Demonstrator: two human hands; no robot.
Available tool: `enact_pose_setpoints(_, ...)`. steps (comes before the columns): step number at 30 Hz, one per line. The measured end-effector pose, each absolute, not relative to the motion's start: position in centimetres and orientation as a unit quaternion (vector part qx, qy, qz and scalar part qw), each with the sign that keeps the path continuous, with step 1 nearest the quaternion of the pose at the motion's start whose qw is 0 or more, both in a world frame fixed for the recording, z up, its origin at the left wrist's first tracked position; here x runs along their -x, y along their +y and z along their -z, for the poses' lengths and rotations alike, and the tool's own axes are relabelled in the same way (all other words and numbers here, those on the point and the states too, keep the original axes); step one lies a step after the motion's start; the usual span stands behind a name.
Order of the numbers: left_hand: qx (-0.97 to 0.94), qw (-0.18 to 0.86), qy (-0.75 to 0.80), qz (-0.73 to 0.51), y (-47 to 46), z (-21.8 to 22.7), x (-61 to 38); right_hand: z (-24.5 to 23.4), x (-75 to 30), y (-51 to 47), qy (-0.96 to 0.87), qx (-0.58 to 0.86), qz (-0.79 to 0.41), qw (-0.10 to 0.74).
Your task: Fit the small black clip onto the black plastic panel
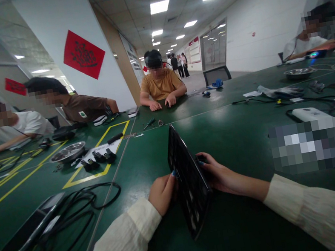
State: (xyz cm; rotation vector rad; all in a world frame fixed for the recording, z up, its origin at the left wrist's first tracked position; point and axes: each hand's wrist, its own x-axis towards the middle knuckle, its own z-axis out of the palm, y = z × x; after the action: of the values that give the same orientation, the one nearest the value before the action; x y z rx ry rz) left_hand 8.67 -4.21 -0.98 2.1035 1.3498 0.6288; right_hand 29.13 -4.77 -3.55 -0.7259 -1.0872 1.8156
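Note:
A flat, black rectangular panel (190, 182) with a thin glossy rim stands nearly on edge in front of me, tilted and seen at a steep angle. My left hand (163, 193) is closed on its left side, the thumb pressed to the dark face and the other fingers partly hidden. On the far side, my right hand (218, 173) grips the same panel, with most of its fingers behind it. Whether the panel's lower edge touches the green table (254, 231) cannot be made out.
At left lie a dark tray-like panel (27, 230) and a coiled black cable (83, 196). Beyond are black cylindrical parts (98, 158) and a metal bowl (69, 153). A white device (312, 118) lies at right. A person in orange (162, 85) sits opposite; others sit at both sides.

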Motion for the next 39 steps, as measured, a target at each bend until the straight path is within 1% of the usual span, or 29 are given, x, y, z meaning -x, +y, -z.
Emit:
enact_pose_setpoints(3,-0.785,0.287,0.501,-0.224,-4.22,0.95,-8.74,3.42,-29.08,-4.84,-0.436,0.299,-0.729,0.435)
enact_pose_setpoints(9,-0.822,0.249,0.469,-0.207,-3.86,1.23,-8.29,3.82,-29.15,-4.69,-0.439,0.285,-0.729,0.442)
enact_pose_setpoints(15,-0.788,0.278,0.504,-0.219,-4.14,0.97,-8.54,3.85,-29.16,-4.62,-0.438,0.292,-0.728,0.439)
enact_pose_setpoints(21,-0.813,0.258,0.481,-0.202,-4.15,0.98,-8.59,3.53,-29.09,-4.83,-0.436,0.294,-0.729,0.437)
enact_pose_setpoints(27,-0.784,0.278,0.513,-0.213,-4.29,0.86,-8.72,3.83,-29.1,-4.6,-0.437,0.294,-0.727,0.44)
enact_pose_setpoints(35,-0.819,0.242,0.482,-0.197,-4.15,0.91,-8.44,3.76,-29.14,-4.59,-0.435,0.297,-0.725,0.444)
enact_pose_setpoints(39,-0.793,0.261,0.506,-0.218,-4.2,0.89,-8.45,3.46,-29.19,-4.77,-0.44,0.289,-0.728,0.439)
